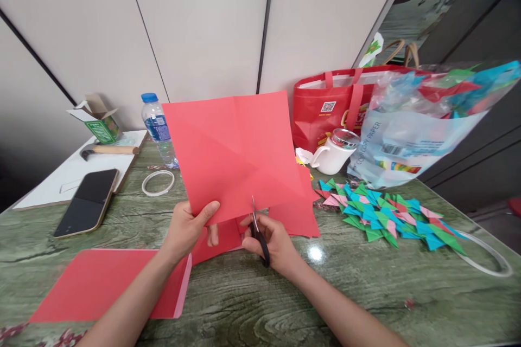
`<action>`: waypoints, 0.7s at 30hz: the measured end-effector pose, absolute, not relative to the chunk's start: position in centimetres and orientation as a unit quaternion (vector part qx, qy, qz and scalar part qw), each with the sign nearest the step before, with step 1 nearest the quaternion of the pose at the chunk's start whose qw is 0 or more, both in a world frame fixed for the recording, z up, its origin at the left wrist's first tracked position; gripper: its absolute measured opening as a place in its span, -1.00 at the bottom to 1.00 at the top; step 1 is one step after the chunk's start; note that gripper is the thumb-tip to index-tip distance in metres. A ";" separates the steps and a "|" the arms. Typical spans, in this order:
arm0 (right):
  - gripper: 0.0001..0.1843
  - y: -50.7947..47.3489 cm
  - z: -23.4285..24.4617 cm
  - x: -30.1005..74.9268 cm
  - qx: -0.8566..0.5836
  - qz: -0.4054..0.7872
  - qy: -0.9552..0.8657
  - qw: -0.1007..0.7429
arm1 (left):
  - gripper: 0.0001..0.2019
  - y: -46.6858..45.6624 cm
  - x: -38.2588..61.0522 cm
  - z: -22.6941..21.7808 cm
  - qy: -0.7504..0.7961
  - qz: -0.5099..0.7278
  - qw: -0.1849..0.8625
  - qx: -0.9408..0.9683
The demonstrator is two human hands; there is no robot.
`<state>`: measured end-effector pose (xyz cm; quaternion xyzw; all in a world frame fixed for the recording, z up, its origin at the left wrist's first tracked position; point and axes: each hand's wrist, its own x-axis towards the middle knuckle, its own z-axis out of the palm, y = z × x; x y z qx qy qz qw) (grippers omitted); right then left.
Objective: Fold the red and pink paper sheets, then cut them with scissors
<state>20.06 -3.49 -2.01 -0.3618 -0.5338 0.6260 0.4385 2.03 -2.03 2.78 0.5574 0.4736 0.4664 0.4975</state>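
Observation:
My left hand point(189, 227) pinches the lower left corner of a red sheet of paper point(236, 152), thumb in front and fingers behind. The sheet is held up above the table and shows faint crease lines. In my right hand point(272, 238) is a pair of scissors point(261, 244) with black handles. Their blades point up at the sheet's lower edge and overlap it right of the middle. Behind and below, more red paper point(295, 217) lies on the table, partly hidden by the raised sheet and my hands.
At left lie a stack of red paper point(109, 282), a phone point(87, 200), a sickle point(109, 149), a tape roll point(158, 182) and a water bottle point(158, 130). At right are a white mug point(331, 156), folded paper pieces point(391, 214), a red bag point(311, 108) and a plastic bag point(399, 146).

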 end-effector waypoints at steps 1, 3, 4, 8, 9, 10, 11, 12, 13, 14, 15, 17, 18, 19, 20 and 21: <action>-0.52 -3.5 -2.0 20.1 -0.362 0.626 -0.534 0.438 | -0.66 -2.0 2.0 2.7 0.471 0.469 0.500 0.556; -0.53 -3.5 -1.9 20.1 -0.363 0.626 -0.534 0.437 | -0.65 -2.0 2.0 2.6 0.463 0.473 0.506 0.553; -0.54 -3.5 -1.9 20.1 -0.363 0.627 -0.533 0.436 | -0.65 -2.0 1.9 2.6 0.459 0.473 0.509 0.553; -0.55 -3.6 -1.8 20.1 -0.364 0.629 -0.534 0.433 | -0.62 -1.9 1.9 2.6 0.456 0.467 0.512 0.558; -0.54 -3.6 -1.8 20.1 -0.366 0.627 -0.535 0.432 | -0.61 -1.9 1.8 2.6 0.458 0.466 0.510 0.560; -0.53 -3.6 -1.8 20.1 -0.367 0.626 -0.537 0.431 | -0.60 -2.0 1.8 2.6 0.461 0.464 0.508 0.561; -0.52 -3.6 -1.7 20.1 -0.368 0.626 -0.537 0.430 | -0.59 -2.0 1.8 2.6 0.465 0.461 0.505 0.562; -0.51 -3.6 -1.7 20.1 -0.368 0.626 -0.537 0.429 | -0.58 -2.0 1.8 2.6 0.469 0.458 0.502 0.564; -0.50 -3.6 -1.7 20.1 -0.367 0.628 -0.536 0.428 | -0.58 -1.9 1.8 2.5 0.473 0.454 0.500 0.566; -0.49 -3.6 -1.7 20.1 -0.367 0.630 -0.535 0.428 | -0.58 -1.9 1.8 2.4 0.477 0.450 0.499 0.567; -0.48 -3.6 -1.7 20.1 -0.367 0.631 -0.533 0.428 | -0.58 -1.9 1.8 2.3 0.478 0.447 0.499 0.568; -0.48 -3.5 -1.7 20.1 -0.371 0.629 -0.532 0.429 | -0.59 -1.9 1.7 2.1 0.479 0.444 0.502 0.567; -0.48 -3.5 -1.7 20.1 -0.373 0.628 -0.531 0.429 | -0.60 -1.9 1.7 2.0 0.478 0.445 0.504 0.565; -0.49 -3.6 -1.7 20.0 -0.376 0.627 -0.530 0.430 | -0.60 -1.9 1.7 2.0 0.478 0.446 0.506 0.564; -0.49 -3.6 -1.6 20.0 -0.378 0.626 -0.530 0.430 | -0.60 -1.9 1.7 1.9 0.478 0.446 0.506 0.563; -0.50 -3.6 -1.6 20.0 -0.378 0.625 -0.531 0.430 | -0.60 -1.9 1.7 2.0 0.478 0.446 0.505 0.563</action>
